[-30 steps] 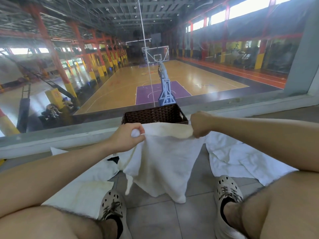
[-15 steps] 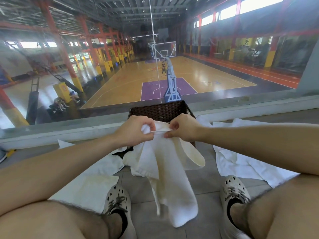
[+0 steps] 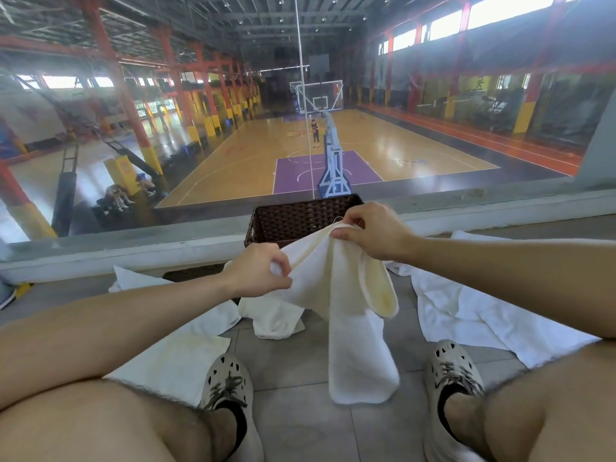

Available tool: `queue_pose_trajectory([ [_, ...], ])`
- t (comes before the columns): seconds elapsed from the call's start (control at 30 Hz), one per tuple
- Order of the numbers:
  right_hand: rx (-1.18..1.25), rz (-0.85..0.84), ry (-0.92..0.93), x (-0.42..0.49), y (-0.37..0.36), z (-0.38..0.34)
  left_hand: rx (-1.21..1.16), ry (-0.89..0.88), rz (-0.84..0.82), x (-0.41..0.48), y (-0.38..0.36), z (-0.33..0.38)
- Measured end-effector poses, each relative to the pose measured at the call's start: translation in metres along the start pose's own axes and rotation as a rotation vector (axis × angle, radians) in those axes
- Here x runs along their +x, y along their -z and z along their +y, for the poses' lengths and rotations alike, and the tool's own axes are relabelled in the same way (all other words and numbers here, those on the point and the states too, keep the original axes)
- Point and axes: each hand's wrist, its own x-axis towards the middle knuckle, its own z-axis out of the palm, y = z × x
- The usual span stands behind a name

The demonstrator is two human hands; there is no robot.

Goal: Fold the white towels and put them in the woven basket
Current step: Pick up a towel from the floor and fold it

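white towel [image 3: 346,311] | creamy, yellow-stained, draped lengthwise | pinched by 2 hands

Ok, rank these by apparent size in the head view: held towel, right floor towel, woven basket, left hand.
Largest: held towel and right floor towel, about alike, the floor one partly hidden; a tie.
Then: woven basket.
Smallest: left hand, though nearer the camera.

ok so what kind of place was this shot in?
Most likely an indoor sports hall, seen from a raised level behind glass. A wooden basketball court with a backboard on a blue hoop stand lies below, and the person sits on a tiled floor.
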Motion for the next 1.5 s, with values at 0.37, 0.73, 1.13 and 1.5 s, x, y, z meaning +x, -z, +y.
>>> queue_pose_trajectory([
  [0.37,-0.165,-0.043,-0.103,0.002,0.003,0.029,-0.290,-0.063,0.416,0.006,0.026,0.017],
  [0.73,-0.156,-0.050,-0.129,0.006,0.009,0.035,-0.156,-0.137,0.262,0.009,0.047,0.009],
  [1.13,-0.196,-0.063,-0.129,0.001,0.017,0.042,-0.293,-0.123,0.134,0.010,0.047,0.009],
  [1.5,-0.191,-0.193,-0.143,-0.010,0.008,0.051,-0.315,-0.112,0.488,0.024,0.053,0.019],
])
